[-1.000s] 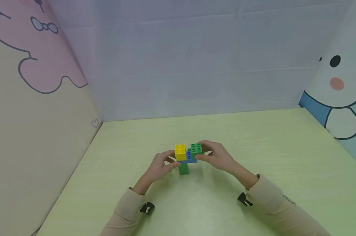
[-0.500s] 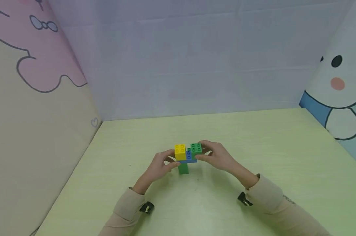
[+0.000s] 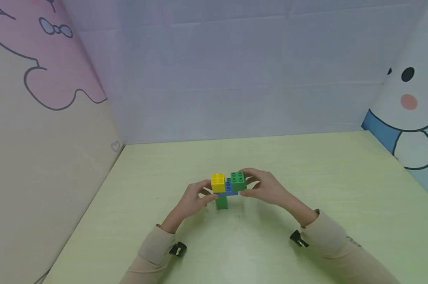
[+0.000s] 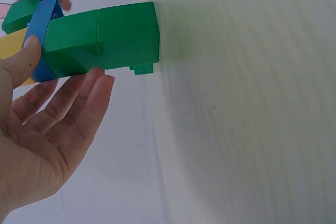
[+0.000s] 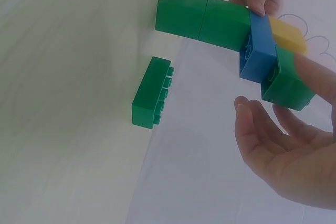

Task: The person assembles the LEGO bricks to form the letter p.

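A stack of toy building bricks stands mid-table. Two green bricks (image 4: 105,40) form its column, with a blue brick (image 5: 258,48) across the top. A yellow brick (image 3: 218,182) and another green brick (image 3: 238,181) sit on the blue one. My left hand (image 3: 192,201) pinches the blue brick, thumb in front and fingers behind. Around the top green brick is my right hand (image 3: 265,188), its fingers loosely spread and its thumb beside the brick's lower edge. That brick overhangs the blue one, showing part of its hollow underside.
A long green studded brick (image 5: 151,93) lies on the table (image 3: 306,169) behind the column, mostly hidden in the head view. A pale cloth wall (image 3: 214,71) rises at the back. Printed panels (image 3: 412,114) flank the table.
My right hand has eased slightly to the right, its thumb coming off the front of the top green brick. My left hand keeps its hold, and the stack stays put.
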A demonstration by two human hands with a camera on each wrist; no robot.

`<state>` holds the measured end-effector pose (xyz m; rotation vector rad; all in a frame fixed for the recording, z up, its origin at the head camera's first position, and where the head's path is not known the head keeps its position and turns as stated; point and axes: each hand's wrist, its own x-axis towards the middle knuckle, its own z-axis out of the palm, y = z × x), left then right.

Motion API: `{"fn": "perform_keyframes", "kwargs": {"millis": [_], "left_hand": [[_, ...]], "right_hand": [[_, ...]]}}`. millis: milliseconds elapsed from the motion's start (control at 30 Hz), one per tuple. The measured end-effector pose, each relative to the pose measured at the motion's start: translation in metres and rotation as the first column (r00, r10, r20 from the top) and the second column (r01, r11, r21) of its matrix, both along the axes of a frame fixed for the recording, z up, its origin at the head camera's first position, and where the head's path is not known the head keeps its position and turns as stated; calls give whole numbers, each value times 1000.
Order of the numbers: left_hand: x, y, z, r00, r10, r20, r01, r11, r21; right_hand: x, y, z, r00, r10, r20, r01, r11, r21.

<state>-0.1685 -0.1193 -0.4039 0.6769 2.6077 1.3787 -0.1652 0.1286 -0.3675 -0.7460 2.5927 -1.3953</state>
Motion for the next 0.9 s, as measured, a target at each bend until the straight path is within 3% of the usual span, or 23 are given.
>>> {"fn": "perform_keyframes", "kwargs": {"millis": [233, 900], "left_hand": [[1, 0, 2, 1000, 1, 7, -1, 1000, -4], [2, 2, 3, 1000, -2, 1, 2, 1000, -1]], "right_hand": [[-3, 12, -5, 1000, 6, 9, -7, 1000, 28], [-20, 22, -18, 995, -86, 54, 82, 994, 77]]}}
